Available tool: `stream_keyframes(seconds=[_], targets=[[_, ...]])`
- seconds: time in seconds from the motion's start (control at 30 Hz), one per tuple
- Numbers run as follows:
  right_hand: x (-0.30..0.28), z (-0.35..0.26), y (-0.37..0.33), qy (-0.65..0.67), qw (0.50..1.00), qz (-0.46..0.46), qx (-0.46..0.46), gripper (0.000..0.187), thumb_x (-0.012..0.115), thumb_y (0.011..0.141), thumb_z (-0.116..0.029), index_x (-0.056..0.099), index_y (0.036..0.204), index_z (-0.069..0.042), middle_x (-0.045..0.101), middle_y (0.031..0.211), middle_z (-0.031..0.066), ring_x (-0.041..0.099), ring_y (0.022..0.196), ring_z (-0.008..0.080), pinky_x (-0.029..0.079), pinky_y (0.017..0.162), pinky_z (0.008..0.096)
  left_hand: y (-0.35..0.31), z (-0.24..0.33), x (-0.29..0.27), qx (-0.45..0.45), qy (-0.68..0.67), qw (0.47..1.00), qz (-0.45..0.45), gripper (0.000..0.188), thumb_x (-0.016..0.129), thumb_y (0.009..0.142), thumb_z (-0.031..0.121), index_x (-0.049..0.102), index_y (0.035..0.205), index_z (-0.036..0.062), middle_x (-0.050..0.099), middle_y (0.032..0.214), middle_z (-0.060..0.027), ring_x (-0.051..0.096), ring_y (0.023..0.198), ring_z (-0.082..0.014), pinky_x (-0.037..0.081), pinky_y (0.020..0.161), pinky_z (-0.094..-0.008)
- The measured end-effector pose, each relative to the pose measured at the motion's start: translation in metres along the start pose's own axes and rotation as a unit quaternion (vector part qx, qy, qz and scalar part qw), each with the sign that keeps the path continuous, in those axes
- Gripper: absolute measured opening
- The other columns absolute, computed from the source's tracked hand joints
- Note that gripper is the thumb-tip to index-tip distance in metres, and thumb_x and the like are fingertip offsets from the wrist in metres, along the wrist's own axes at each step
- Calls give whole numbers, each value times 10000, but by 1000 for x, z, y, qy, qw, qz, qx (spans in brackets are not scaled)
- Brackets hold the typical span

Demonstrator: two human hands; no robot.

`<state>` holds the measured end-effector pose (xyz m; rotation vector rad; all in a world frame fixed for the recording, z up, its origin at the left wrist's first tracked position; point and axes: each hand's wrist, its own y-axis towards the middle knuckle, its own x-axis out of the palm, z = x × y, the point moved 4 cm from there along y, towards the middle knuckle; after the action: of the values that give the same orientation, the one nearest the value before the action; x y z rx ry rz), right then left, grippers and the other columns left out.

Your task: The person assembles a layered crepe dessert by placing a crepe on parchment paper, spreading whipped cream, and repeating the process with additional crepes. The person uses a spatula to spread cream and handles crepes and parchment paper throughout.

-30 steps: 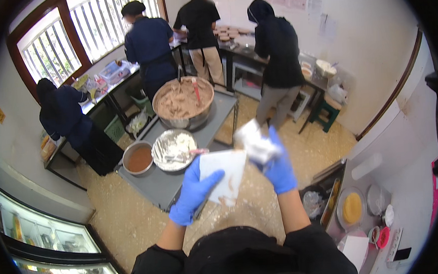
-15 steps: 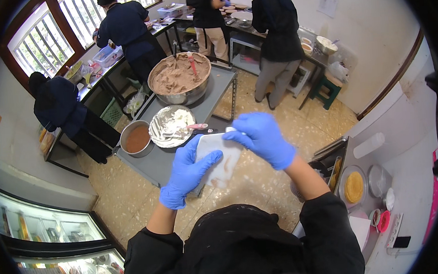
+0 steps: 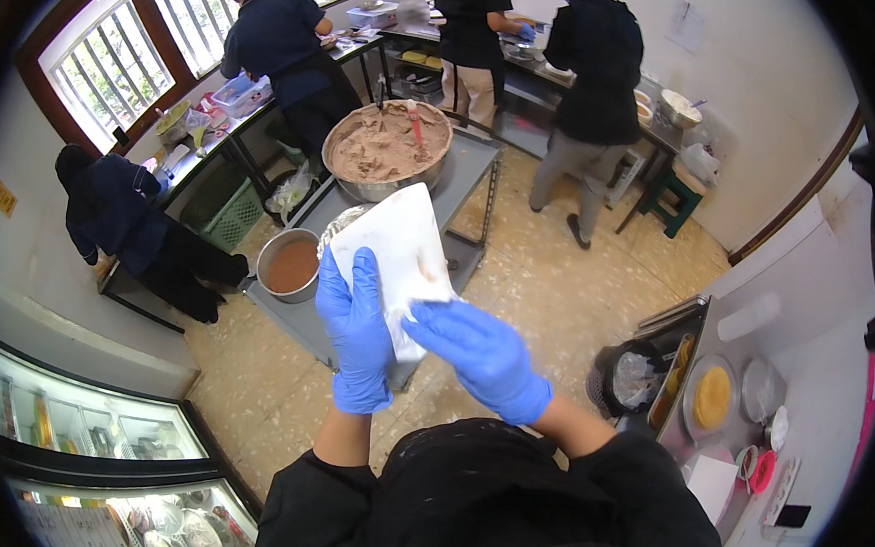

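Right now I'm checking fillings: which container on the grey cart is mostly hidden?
The crinkled silver bowl behind the white panel; the small pot and large steel bowl show their brown contents.

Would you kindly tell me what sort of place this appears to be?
Most likely a bakery kitchen: there's a large metal bowl of brown, creamy mixture and a round, yellow, cake-like disc on a tray.

The left forearm [image 3: 343, 437] rises almost straight, its blue-gloved left hand [image 3: 354, 329] upright in a grip, thumb [image 3: 366, 278] raised. The right forearm [image 3: 573, 426] slants inward; the gloved right hand [image 3: 483, 356] sits lower, back upward, fingers [image 3: 439, 324] together, pointing leftward.
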<state>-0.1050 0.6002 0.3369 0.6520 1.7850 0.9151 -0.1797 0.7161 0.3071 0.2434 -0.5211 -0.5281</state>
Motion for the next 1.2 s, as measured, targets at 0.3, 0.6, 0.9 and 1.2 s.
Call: stream_keyframes(seconds=[0.3, 0.6, 0.9, 1.2], targets=[[1, 8, -2, -66, 997, 25, 33, 427, 596, 714, 4, 646, 1131, -75, 636, 1116, 111, 613, 1016, 271, 503, 894, 345, -12, -5, 2, 14, 44, 997, 55, 271, 507, 954, 86, 508, 1189, -50, 597, 1074, -79, 541, 956, -99, 456, 818, -246], [17, 36, -50, -11, 981, 52, 185, 411, 556, 729, 89, 698, 1060, -109, 662, 1080, 100, 649, 953, 249, 510, 857, 328, -9, 5, -3, 68, 78, 984, 144, 281, 486, 971, 119, 484, 1215, -21, 602, 1080, -87, 594, 910, -121, 499, 776, -262], [25, 47, -68, 722, 495, 163, 456, 508, 531, 778, 90, 446, 1278, 80, 620, 1113, 136, 647, 956, 218, 527, 838, 296, -26, -13, 15, -9, -1, 985, 171, 525, 599, 847, -60, 352, 1306, 2, 468, 1288, -141, 484, 1164, -196, 435, 955, -336], [13, 49, -58, 402, 764, 169, 475, 182, 697, 809, -66, 682, 973, 11, 671, 791, 8, 569, 654, 37, 450, 578, 195, -50, -30, 16, -115, -38, 992, 44, 382, 644, 813, -58, 534, 1178, -25, 623, 1062, -93, 630, 896, -150, 544, 724, -251]])
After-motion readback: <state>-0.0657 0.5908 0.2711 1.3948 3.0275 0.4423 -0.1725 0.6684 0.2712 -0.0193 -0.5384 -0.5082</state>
